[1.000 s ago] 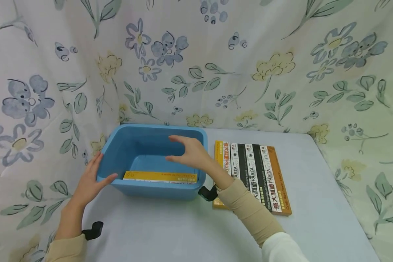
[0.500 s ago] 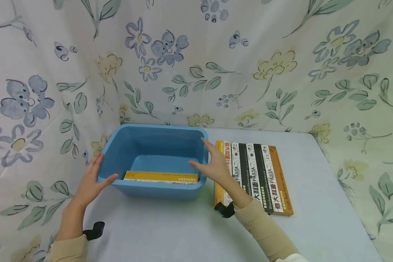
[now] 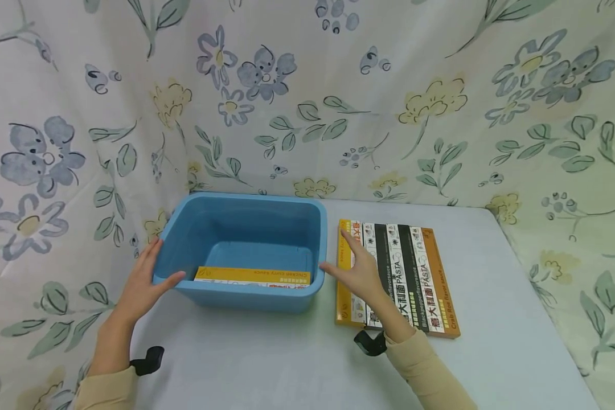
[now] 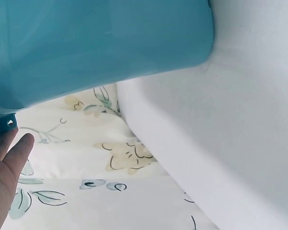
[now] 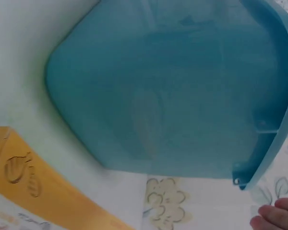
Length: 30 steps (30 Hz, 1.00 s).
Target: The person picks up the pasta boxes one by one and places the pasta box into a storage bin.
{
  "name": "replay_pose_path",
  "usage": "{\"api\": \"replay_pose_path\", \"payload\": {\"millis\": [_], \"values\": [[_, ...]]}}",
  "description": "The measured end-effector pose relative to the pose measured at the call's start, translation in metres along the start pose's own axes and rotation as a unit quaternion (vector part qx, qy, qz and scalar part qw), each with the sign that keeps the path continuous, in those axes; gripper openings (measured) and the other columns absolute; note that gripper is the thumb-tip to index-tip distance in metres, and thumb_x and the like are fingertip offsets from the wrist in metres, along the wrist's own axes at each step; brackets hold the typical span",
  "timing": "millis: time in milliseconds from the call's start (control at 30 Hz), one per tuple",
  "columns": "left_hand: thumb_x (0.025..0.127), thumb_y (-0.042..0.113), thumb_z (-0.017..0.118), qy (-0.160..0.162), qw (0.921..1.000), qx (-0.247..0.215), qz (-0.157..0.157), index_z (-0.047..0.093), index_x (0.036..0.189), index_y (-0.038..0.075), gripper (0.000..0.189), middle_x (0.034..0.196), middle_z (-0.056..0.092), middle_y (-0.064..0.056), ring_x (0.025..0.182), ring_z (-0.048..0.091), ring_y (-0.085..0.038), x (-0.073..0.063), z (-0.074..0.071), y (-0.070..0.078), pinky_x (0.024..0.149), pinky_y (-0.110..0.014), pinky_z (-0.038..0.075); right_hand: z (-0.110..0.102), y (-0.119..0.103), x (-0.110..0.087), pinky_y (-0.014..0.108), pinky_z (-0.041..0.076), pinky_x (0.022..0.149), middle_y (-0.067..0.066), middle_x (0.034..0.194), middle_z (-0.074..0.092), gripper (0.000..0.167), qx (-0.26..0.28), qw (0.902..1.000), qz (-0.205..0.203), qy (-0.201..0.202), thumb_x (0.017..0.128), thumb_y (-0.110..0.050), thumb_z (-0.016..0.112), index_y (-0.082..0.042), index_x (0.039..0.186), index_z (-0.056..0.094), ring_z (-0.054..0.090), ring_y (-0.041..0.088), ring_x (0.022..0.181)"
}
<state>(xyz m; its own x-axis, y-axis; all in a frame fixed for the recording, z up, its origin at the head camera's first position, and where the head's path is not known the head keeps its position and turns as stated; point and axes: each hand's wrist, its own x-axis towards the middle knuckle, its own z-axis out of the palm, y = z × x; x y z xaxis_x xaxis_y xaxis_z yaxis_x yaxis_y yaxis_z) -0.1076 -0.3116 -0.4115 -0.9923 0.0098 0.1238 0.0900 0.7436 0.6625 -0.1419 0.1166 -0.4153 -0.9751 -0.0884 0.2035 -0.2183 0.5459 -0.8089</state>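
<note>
My left hand (image 3: 139, 286) rests at the left rim of a blue plastic bin (image 3: 246, 299), fingers along the outer side and thumb over the front-left corner. In the left wrist view, fingertips touch a small tab under the rim. Inside the bin, a yellow pasta box marked Chicken curry sauce (image 3: 256, 275) lies along the near wall. To the right of the bin, my right hand (image 3: 361, 276) hovers with fingers spread and holds nothing. Its thumb tip is close to the bin's right rim; below it several pasta boxes (image 3: 401, 273) lie side by side.
The row of boxes runs from yellow on the left, through black, to an orange Crab Roe box (image 3: 443, 290). A white-covered table (image 3: 266, 359) carries everything. Floral curtain (image 3: 307, 114) hangs behind and on both sides, close to the bin's back and left.
My right hand has drawn back from above the bin, moving right and toward me, over the pasta boxes. The left hand and the bin have stayed in place.
</note>
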Motion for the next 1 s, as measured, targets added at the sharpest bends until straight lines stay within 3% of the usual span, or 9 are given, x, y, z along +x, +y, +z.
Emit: {"api": "replay_pose_path", "payload": {"millis": [300,633,1000], "values": [[0.091,0.040,0.062,0.002,1.0000,-0.001,0.002,0.010,0.156,0.005,0.090,0.160,0.006,-0.023,0.138,0.014,-0.057,0.000,0.001,0.000,0.095,-0.080,0.021,-0.014,0.019,-0.015,0.062,0.033,0.106,0.019,0.150,0.040,0.088,0.007,0.9995,0.016,0.028,0.076,-0.032,0.081,-0.006,0.148,0.039,0.036,0.040,0.137],[0.092,0.041,0.062,-0.004,1.0000,0.002,-0.007,0.008,0.156,0.007,0.091,0.161,0.003,-0.022,0.138,0.012,-0.057,0.000,0.000,0.001,0.094,-0.081,0.020,-0.037,0.043,-0.034,0.065,0.031,0.105,0.024,0.149,0.037,0.085,-0.019,0.9985,0.039,0.035,0.079,-0.028,0.079,-0.003,0.149,0.036,0.033,0.046,0.136],[0.092,0.041,0.062,-0.001,0.9999,0.014,-0.008,0.008,0.156,0.007,0.091,0.161,0.003,-0.021,0.137,0.014,-0.058,0.001,0.002,0.000,0.094,-0.081,0.022,-0.057,0.070,-0.053,0.065,0.031,0.105,0.026,0.152,0.032,0.089,-0.037,0.9902,0.121,0.058,0.080,-0.032,0.078,-0.002,0.150,0.032,0.030,0.048,0.137]]}}
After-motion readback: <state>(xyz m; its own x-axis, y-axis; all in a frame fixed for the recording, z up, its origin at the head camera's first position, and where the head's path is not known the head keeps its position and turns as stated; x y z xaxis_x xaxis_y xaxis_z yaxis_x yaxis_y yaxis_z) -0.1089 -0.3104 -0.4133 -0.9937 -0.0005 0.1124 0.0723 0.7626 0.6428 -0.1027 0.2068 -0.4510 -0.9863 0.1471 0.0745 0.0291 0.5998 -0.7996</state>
